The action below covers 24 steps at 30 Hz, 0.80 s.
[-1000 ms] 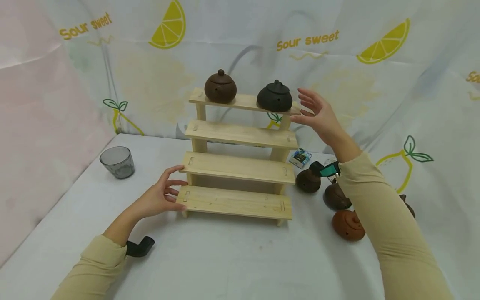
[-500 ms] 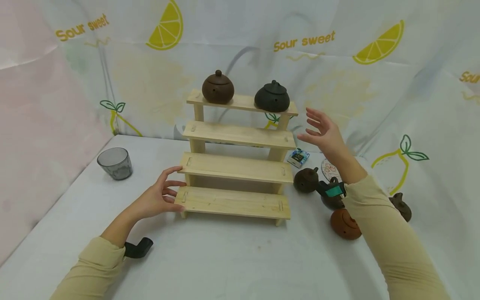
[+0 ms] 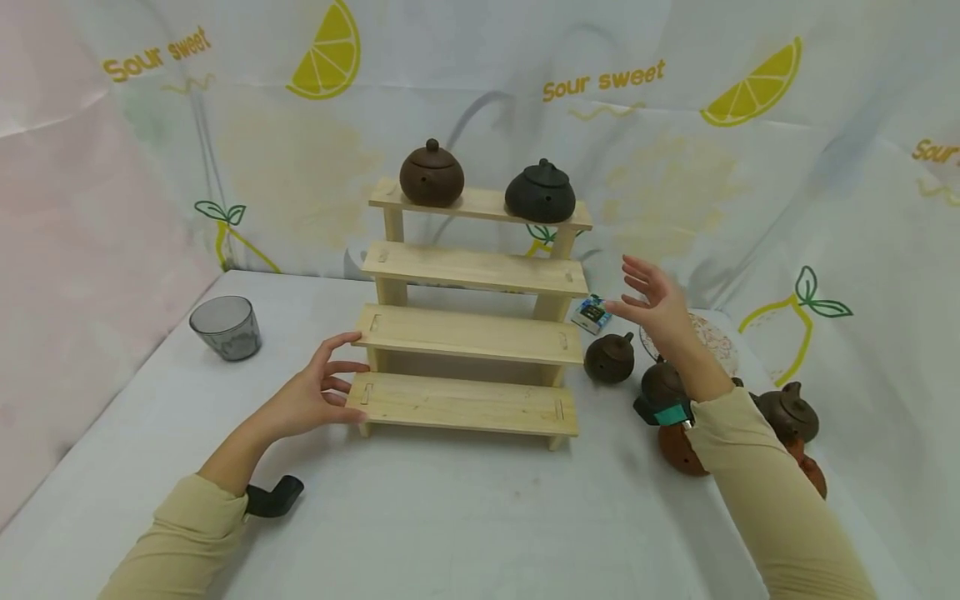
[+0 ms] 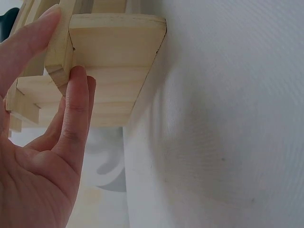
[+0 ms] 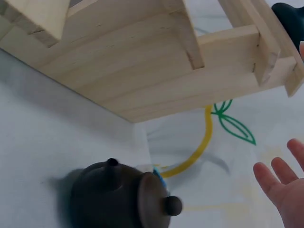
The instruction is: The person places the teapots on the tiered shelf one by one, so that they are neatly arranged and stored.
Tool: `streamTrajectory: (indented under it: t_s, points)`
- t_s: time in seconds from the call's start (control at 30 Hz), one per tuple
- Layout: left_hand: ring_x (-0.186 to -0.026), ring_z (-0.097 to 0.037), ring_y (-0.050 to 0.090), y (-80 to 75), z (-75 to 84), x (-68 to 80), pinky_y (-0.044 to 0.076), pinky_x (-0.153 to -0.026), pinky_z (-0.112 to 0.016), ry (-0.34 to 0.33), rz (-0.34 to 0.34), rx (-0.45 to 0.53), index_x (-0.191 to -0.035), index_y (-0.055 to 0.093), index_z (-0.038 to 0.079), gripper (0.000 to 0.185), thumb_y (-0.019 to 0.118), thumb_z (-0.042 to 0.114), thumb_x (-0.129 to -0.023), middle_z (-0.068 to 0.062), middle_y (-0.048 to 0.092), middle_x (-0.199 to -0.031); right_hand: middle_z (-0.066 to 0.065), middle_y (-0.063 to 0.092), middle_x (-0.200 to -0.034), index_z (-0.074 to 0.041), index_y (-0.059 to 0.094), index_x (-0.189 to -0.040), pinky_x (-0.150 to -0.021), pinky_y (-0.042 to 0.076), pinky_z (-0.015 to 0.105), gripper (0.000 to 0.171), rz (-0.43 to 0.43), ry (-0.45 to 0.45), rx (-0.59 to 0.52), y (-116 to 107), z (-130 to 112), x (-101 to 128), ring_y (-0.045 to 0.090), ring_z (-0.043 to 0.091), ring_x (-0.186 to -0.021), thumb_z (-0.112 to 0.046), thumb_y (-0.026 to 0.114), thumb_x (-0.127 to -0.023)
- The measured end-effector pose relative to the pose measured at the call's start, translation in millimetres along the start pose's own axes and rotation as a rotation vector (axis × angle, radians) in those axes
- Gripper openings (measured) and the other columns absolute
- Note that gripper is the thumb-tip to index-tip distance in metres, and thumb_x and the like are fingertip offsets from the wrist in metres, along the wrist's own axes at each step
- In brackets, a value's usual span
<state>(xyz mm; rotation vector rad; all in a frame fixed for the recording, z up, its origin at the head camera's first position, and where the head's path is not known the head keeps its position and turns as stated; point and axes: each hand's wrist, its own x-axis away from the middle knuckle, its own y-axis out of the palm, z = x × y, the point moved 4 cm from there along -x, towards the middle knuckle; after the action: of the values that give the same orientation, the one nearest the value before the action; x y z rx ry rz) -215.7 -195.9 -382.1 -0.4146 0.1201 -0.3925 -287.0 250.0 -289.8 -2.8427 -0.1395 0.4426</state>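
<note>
A four-tier wooden display rack stands on the white table. My left hand grips its left side at the lower boards; in the left wrist view thumb and fingers lie on either side of a board end. On the top tier sit a brown teapot at left and a black teapot at right. To the right of the rack, my right hand hovers with fingers spread, holding nothing. Below it on the table is a small dark teapot, also large in the right wrist view.
Several more teapots, including a dark one and a reddish one, stand at right, partly behind my forearm. A patterned round plate and small blue box lie behind them. A grey glass stands at left.
My right hand has moved down and slightly right, away from the black teapot on the top tier. The left hand stays on the rack.
</note>
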Motion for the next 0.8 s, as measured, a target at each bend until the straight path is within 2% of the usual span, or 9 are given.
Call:
streamTrajectory:
  t_s: [0.2, 0.53, 0.8]
  points:
    - [-0.096, -0.030, 0.057, 0.0, 0.2, 0.8, 0.051, -0.072, -0.028, 0.005, -0.002, 0.003, -0.146, 0.012, 0.025, 0.106, 0.081, 0.004, -0.069, -0.027, 0.044, -0.131, 0.018, 0.030, -0.145, -0.009, 0.036, -0.142, -0.103, 0.028, 0.049, 0.066, 0.015, 0.032, -0.006, 1, 17, 12, 0.027, 0.032, -0.133, 0.000, 0.066, -0.084]
    - [-0.095, -0.030, 0.056, -0.1, 1.0, 1.3, 0.051, -0.072, -0.029, 0.018, -0.002, 0.009, -0.146, 0.012, 0.024, 0.106, 0.082, 0.005, -0.069, -0.027, 0.045, -0.131, 0.018, 0.034, -0.144, -0.008, 0.040, -0.139, -0.104, 0.027, 0.045, 0.063, 0.073, 0.103, 0.039, 5, 45, 30, 0.026, 0.031, -0.133, -0.010, 0.070, -0.084]
    - [-0.096, -0.030, 0.056, -0.5, 0.8, 0.0, 0.051, -0.073, -0.029, 0.003, -0.007, 0.000, -0.146, 0.011, 0.027, 0.106, 0.082, 0.008, -0.069, -0.026, 0.045, -0.131, 0.013, 0.026, -0.148, -0.003, 0.038, -0.140, -0.108, 0.018, 0.045, 0.068, 0.103, 0.195, 0.107, 10, 68, 45, 0.020, 0.029, -0.136, -0.011, 0.072, -0.082]
